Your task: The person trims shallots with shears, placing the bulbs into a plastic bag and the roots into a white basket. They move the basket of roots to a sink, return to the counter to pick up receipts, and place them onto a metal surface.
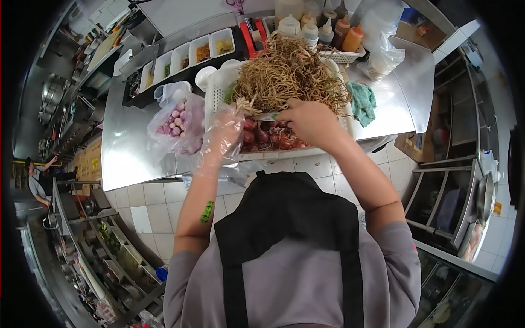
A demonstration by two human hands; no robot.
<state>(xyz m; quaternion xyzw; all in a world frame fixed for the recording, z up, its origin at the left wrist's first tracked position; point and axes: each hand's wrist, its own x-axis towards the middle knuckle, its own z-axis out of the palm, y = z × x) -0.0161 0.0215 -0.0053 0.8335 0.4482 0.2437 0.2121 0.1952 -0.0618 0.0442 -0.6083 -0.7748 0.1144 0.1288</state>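
My left hand [223, 130], in a clear plastic glove, is closed around the dry stalks of a shallot bunch [247, 105] at the near left of a white plastic basket [215, 90]. In my right hand [313, 123] is a small knife [267, 116], its blade pointing left toward the stalks and a bit of green showing at the handle. Red shallots [276, 136] lie in the near part of the basket, below both hands. Beyond them a large heap of dry brown stalks [290, 74] rises above the rim. My fingers partly hide the grip on both sides.
A plastic bag of peeled shallots [178, 120] sits left of the basket. Behind it runs a row of topping trays [191, 54]. Sauce bottles [342, 31] stand at the back. A green cloth [362, 104] lies on the steel table [402, 104] at right. Another person [37, 183] is far left.
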